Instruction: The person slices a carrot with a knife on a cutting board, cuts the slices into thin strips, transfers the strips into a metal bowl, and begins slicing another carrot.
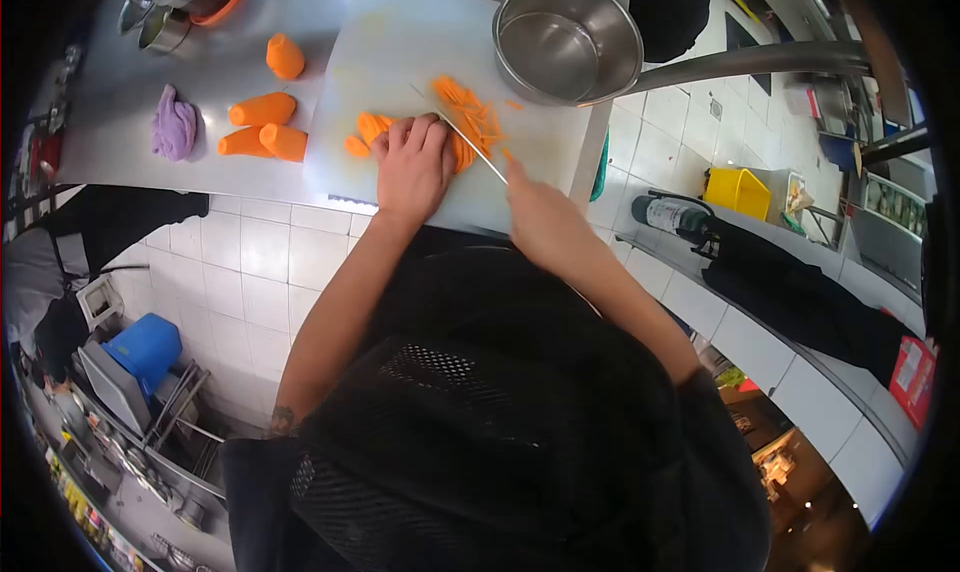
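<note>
On a white cutting board [375, 52], my left hand [414, 167] presses down on sliced carrot [371, 128] with its fingers curled together. My right hand [550, 217] is wrapped round the handle of a knife [480, 150], whose blade lies close beside the left fingertips. Thin carrot strips [470, 107] are heaped on the far side of the blade. Left of the board, several peeled carrot pieces [263, 109] rest on the metal counter. The knife handle is mostly hidden in my right hand, which is a little blurred.
A steel pot [560, 47] stands at the board's back right corner. A purple cloth [174, 127] lies on the metal counter [235, 167] at left, with metal containers [165, 29] behind it. At far left is another person [50, 272] in dark clothing.
</note>
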`<action>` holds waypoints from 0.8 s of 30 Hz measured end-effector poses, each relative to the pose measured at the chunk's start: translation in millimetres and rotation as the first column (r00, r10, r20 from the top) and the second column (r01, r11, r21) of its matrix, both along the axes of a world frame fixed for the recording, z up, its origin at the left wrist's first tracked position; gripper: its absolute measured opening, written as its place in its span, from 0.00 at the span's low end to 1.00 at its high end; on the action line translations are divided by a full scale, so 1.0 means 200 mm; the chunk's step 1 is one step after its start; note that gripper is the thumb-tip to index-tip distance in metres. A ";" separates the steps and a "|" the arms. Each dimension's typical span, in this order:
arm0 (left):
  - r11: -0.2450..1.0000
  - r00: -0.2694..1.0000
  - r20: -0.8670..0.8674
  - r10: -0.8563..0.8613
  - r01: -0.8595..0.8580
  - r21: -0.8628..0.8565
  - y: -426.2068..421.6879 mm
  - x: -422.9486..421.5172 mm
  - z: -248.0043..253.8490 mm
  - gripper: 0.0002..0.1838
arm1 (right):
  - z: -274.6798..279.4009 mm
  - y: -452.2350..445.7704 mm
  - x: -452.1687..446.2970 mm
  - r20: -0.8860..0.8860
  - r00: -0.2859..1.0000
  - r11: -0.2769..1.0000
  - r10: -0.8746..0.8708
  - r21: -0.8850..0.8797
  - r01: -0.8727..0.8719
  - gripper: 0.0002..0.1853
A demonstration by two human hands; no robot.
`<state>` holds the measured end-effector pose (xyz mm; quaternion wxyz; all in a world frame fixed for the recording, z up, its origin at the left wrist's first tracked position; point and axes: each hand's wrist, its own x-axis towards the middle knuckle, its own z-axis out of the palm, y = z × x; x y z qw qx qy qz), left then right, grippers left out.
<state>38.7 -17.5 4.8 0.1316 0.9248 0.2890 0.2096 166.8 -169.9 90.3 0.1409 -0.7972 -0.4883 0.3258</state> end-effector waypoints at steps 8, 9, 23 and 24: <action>1.000 1.000 0.009 0.007 -0.006 -0.024 -0.01 0.00 0.00 0.13 | 0.23 0.08 0.03 -0.066 0.997 0.999 0.046 0.008 -0.045 0.12; 1.000 1.000 0.008 -0.002 0.003 -0.031 -0.01 0.00 0.01 0.13 | 0.24 0.03 0.01 -0.038 0.999 0.998 0.017 -0.059 -0.019 0.12; 0.999 1.000 0.007 -0.013 0.013 -0.031 -0.03 -0.02 0.01 0.13 | 0.01 0.03 -0.06 -0.066 0.992 0.994 -0.104 -0.043 0.101 0.12; 1.000 1.000 -0.014 -0.012 0.012 -0.023 -0.03 -0.02 0.00 0.13 | -0.16 0.10 -0.05 -0.020 0.998 0.995 -0.067 0.076 0.069 0.12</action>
